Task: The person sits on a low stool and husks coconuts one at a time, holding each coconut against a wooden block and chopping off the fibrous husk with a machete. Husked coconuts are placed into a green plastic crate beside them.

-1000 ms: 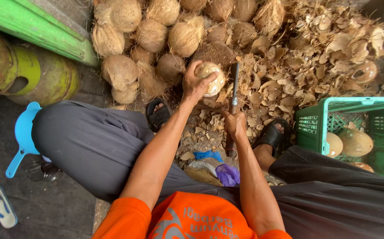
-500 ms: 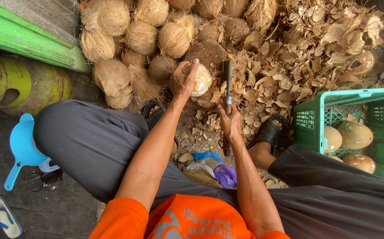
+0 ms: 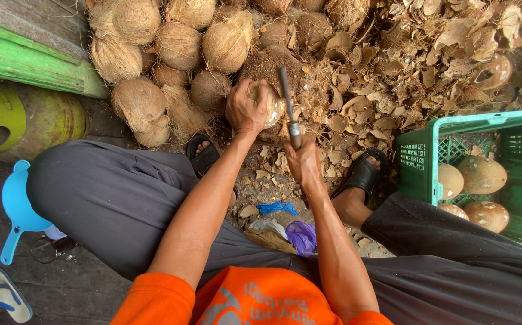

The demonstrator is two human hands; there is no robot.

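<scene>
One coconut (image 3: 268, 103) sat gripped in the left hand (image 3: 246, 108), beside a pile of about ten husked ones. The right hand (image 3: 302, 162) clenched one knife (image 3: 288, 105), blade against that coconut. Four peeled coconuts lay in the crate (image 3: 420, 150), right of it.

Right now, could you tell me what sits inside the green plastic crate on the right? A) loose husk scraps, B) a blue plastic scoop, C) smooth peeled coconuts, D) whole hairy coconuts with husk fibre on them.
C: the green plastic crate holds several smooth, rounded peeled coconuts, while the hairy coconuts lie in a pile on the ground beyond the hands.
</scene>
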